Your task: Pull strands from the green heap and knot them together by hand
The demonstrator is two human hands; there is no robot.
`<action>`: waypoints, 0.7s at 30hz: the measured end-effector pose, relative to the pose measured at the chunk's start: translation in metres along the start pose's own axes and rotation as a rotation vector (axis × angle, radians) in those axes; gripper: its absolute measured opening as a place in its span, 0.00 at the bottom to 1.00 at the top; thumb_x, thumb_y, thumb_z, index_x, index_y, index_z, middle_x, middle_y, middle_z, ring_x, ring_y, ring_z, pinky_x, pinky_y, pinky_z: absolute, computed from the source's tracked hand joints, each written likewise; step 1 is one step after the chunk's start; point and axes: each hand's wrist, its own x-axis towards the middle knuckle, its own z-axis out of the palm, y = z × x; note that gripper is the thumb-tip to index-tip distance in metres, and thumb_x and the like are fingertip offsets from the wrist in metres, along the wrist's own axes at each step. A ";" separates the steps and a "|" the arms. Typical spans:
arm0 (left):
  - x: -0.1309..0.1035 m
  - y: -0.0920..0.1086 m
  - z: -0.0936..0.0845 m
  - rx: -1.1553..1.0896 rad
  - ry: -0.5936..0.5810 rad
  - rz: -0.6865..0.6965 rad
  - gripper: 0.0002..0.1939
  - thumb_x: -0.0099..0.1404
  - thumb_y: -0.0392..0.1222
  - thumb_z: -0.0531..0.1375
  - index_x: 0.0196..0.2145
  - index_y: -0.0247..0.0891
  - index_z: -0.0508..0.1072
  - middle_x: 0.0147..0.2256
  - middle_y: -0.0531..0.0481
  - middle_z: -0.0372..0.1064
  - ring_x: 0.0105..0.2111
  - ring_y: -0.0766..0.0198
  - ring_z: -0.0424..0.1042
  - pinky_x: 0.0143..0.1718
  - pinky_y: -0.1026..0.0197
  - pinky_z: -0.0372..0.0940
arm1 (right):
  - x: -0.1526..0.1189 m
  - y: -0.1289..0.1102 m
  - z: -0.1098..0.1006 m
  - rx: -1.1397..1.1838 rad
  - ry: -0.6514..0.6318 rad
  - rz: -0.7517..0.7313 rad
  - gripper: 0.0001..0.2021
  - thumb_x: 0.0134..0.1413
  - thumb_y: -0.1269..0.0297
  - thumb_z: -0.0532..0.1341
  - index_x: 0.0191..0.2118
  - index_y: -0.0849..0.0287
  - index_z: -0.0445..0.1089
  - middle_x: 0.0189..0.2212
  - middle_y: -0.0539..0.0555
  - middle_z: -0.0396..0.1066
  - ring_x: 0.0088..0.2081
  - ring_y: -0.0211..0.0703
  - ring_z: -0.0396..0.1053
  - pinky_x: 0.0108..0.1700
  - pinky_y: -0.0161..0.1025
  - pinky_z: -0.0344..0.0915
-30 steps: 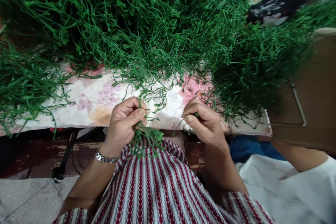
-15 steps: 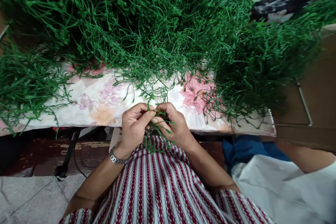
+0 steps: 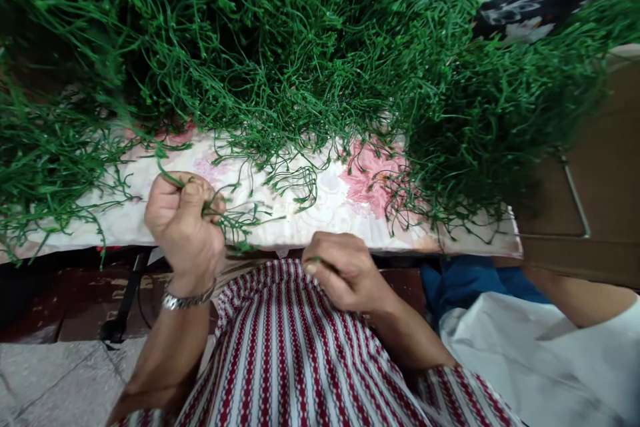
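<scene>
My left hand (image 3: 186, 230), with a metal watch on its wrist, is closed around a branched green plastic stem (image 3: 240, 219). One end of that stem curves up past the knuckles, and its thin branches trail to the right over the floral tablecloth (image 3: 327, 203). Close to my body, just off the table edge, my right hand (image 3: 350, 272) is curled with thumb against fingers. A small green tip (image 3: 314, 259) shows at its thumb; the rest of what it holds is hidden. A few loose green stems (image 3: 300, 183) lie on the cloth between the hands and the heap.
A large heap of green plastic stems (image 3: 280, 47) covers the back of the table, with smaller piles at left (image 3: 45, 167) and right (image 3: 465, 147). A cardboard box (image 3: 600, 193) stands at the right. Another person's arm (image 3: 580, 287) and white garment (image 3: 540, 353) are at lower right.
My hands were together at the table edge, fingering green stems. Now they are apart: the left has moved left with the branched stem, the right has drawn down and slightly right.
</scene>
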 end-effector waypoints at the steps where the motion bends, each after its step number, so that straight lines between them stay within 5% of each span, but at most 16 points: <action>1: 0.003 0.004 0.000 0.048 -0.080 -0.003 0.04 0.54 0.33 0.61 0.27 0.38 0.67 0.21 0.57 0.61 0.18 0.74 0.58 0.19 0.69 0.56 | -0.003 -0.002 -0.010 -0.065 0.084 0.025 0.07 0.57 0.71 0.53 0.29 0.60 0.64 0.22 0.49 0.63 0.24 0.33 0.60 0.27 0.32 0.56; 4: 0.005 0.010 0.000 0.047 -0.271 -0.138 0.04 0.53 0.33 0.62 0.27 0.36 0.68 0.21 0.55 0.63 0.17 0.73 0.61 0.16 0.69 0.54 | -0.010 -0.005 -0.057 -0.415 0.445 0.095 0.06 0.57 0.72 0.55 0.32 0.59 0.67 0.24 0.50 0.65 0.25 0.34 0.61 0.28 0.33 0.56; 7: 0.003 0.010 -0.003 -0.042 -0.246 -0.208 0.04 0.54 0.33 0.61 0.27 0.35 0.68 0.21 0.55 0.63 0.17 0.73 0.60 0.16 0.70 0.54 | -0.017 -0.002 -0.121 -0.891 0.742 0.175 0.08 0.58 0.68 0.54 0.33 0.57 0.71 0.25 0.52 0.66 0.26 0.36 0.61 0.30 0.36 0.55; 9: 0.002 0.009 -0.006 -0.052 -0.227 -0.216 0.04 0.53 0.31 0.61 0.27 0.34 0.68 0.22 0.53 0.64 0.19 0.72 0.62 0.16 0.70 0.55 | -0.024 0.003 -0.160 -1.103 0.627 0.337 0.08 0.57 0.63 0.56 0.38 0.56 0.72 0.33 0.57 0.69 0.36 0.45 0.65 0.37 0.41 0.57; 12: 0.001 0.007 -0.008 -0.043 -0.250 -0.260 0.04 0.53 0.31 0.61 0.28 0.34 0.69 0.23 0.52 0.64 0.20 0.72 0.63 0.17 0.71 0.56 | -0.036 0.012 -0.195 -1.274 0.676 0.399 0.15 0.53 0.59 0.60 0.46 0.56 0.69 0.41 0.60 0.69 0.44 0.54 0.64 0.44 0.48 0.56; 16: -0.003 0.005 -0.003 -0.024 -0.257 -0.275 0.05 0.53 0.33 0.62 0.27 0.35 0.69 0.22 0.53 0.64 0.21 0.71 0.63 0.18 0.70 0.59 | -0.043 0.019 -0.189 -1.083 0.816 0.188 0.10 0.56 0.64 0.58 0.43 0.53 0.71 0.38 0.56 0.70 0.42 0.50 0.65 0.43 0.46 0.57; 21: -0.009 0.005 0.015 -0.050 -0.294 -0.313 0.06 0.51 0.34 0.64 0.27 0.35 0.69 0.24 0.53 0.65 0.22 0.71 0.65 0.21 0.69 0.62 | -0.017 0.014 -0.116 -0.762 0.746 0.059 0.08 0.57 0.69 0.56 0.36 0.57 0.73 0.33 0.53 0.71 0.38 0.44 0.67 0.42 0.43 0.61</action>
